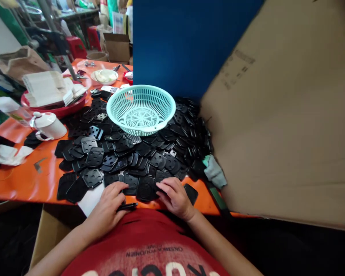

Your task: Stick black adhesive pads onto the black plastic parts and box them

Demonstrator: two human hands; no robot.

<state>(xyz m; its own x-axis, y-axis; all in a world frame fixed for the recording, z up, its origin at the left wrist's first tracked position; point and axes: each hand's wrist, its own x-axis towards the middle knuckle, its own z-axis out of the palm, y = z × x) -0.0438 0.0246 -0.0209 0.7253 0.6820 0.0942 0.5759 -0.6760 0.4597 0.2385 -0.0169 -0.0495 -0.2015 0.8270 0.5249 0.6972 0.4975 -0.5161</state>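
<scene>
My left hand (110, 203) rests at the table's front edge, its fingers curled round a slim black pen-like tool (129, 206) that sticks out toward the right. Its fingertips reach a dark plate with holes (130, 182). To the right, my right hand (175, 195) has thumb and fingers bent close together at the edge of a black pad (162, 175); the exact contact is hard to see. Between the hands lies another black pad with a ringed pattern (146, 188). Behind them spreads a large heap of black pads and plates (115, 153), some with round holes.
A light green plastic basket (140, 130) sits on the heap. At left stand a white lidded cup (50, 125) and a red basin (57, 111) holding cardboard pieces. A large cardboard sheet (281, 126) and a blue panel (186, 46) border the orange table (14, 180).
</scene>
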